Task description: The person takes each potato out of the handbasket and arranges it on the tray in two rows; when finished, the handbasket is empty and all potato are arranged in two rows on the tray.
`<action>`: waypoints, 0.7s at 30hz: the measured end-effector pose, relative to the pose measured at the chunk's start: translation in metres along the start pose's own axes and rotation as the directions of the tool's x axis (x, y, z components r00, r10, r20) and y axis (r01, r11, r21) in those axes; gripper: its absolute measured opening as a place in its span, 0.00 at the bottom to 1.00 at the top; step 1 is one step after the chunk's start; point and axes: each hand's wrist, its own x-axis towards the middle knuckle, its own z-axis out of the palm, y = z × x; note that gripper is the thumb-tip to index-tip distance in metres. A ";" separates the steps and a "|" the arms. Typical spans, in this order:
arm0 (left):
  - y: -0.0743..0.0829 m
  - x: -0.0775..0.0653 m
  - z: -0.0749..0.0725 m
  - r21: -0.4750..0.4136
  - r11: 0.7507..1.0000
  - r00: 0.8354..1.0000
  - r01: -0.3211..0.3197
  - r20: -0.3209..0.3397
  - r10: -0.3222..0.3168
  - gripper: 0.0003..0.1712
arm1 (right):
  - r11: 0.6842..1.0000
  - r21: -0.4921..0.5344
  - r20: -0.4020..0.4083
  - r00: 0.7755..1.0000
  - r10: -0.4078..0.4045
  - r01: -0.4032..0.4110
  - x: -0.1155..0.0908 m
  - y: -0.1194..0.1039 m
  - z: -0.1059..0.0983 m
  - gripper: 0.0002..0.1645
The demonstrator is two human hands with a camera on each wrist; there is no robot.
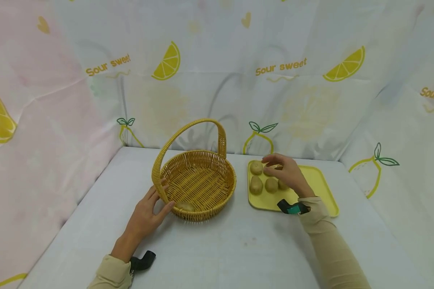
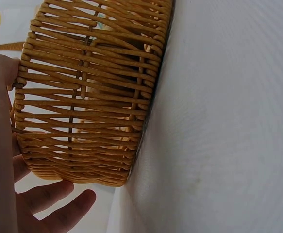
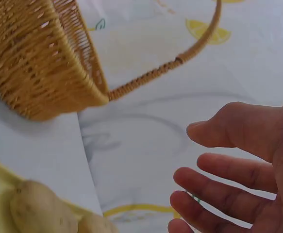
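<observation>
A woven wicker basket point(image 1: 202, 210) with a tall arched handle stands left of centre, one potato point(image 1: 185, 206) inside near its front wall. My left hand point(image 1: 144, 216) holds the basket's left rim by the foot of the handle, the thumb at the front and the fingers around the side. In the left wrist view the thumb lies at the rim and two fingertips point(image 2: 83, 204) show past the wickerwork. Above the yellow tray point(image 1: 314, 176) hovers my right hand point(image 1: 287, 172), fingers spread and holding nothing. Several potatoes point(image 1: 256, 186) sit on the tray's left part, some partly hidden by that hand.
A white cloth covers the table point(image 1: 224, 249). Behind it and at both sides hangs a lemon-patterned curtain point(image 1: 217, 92). The basket's handle point(image 1: 188, 126) arches high between the hands, and a strip of tabletop separates basket and tray.
</observation>
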 end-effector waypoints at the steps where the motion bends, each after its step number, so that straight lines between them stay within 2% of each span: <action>1: 0.000 0.000 0.000 0.001 1.000 1.000 0.000 0.000 0.000 0.34 | 1.000 0.018 0.024 1.000 -0.016 0.015 0.004 -0.005 0.003 0.19; 6: 0.001 -0.001 0.000 -0.010 1.000 1.000 0.001 0.001 -0.001 0.35 | 0.993 0.063 0.144 0.984 -0.108 0.100 0.025 -0.018 0.021 0.16; 10: 0.001 0.000 -0.001 -0.007 1.000 1.000 0.001 0.004 -0.001 0.35 | 0.989 0.071 0.221 0.965 -0.143 0.130 0.039 -0.030 0.037 0.15; 15: 0.001 0.000 -0.001 -0.016 1.000 1.000 0.005 0.005 -0.005 0.34 | 0.978 0.087 0.293 0.934 -0.205 0.188 0.056 -0.042 0.055 0.14; 21: 0.001 0.000 -0.001 -0.016 1.000 1.000 0.016 0.011 -0.016 0.34 | 0.961 0.156 0.387 0.881 -0.271 0.227 0.071 -0.050 0.077 0.15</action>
